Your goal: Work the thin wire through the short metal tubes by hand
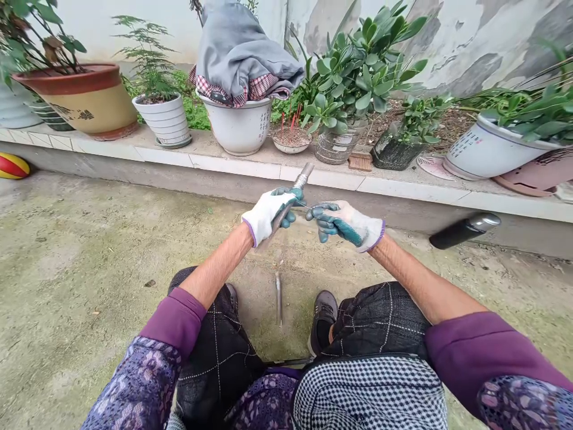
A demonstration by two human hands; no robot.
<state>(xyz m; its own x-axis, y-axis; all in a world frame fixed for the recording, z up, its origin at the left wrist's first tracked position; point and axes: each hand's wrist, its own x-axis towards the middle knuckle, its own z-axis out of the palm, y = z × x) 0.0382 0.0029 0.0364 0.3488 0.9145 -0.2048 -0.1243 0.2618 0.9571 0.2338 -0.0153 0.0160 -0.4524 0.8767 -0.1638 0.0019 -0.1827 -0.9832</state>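
Note:
My left hand (268, 216), in a white glove with green coated fingers, is wrapped round a grey metal tube (307, 169). The tube slants up and away, its lower end passing under the palm. Silvery wire coils (301, 180) wind round it just beyond my fingers. A thin wire (304, 206) runs from the left hand across to my right hand (348, 225), gloved alike, whose thumb and fingers pinch its end. On the ground between my shoes lies a similar thin metal tube (280, 301) with coils at its far end.
A low tiled ledge (250, 167) crosses ahead, bearing potted plants, a white pot (237, 128) heaped with grey cloth and a small brush (360, 161). A black flask (456, 234) leans against the ledge at right. A red-and-yellow ball (12, 166) sits at far left.

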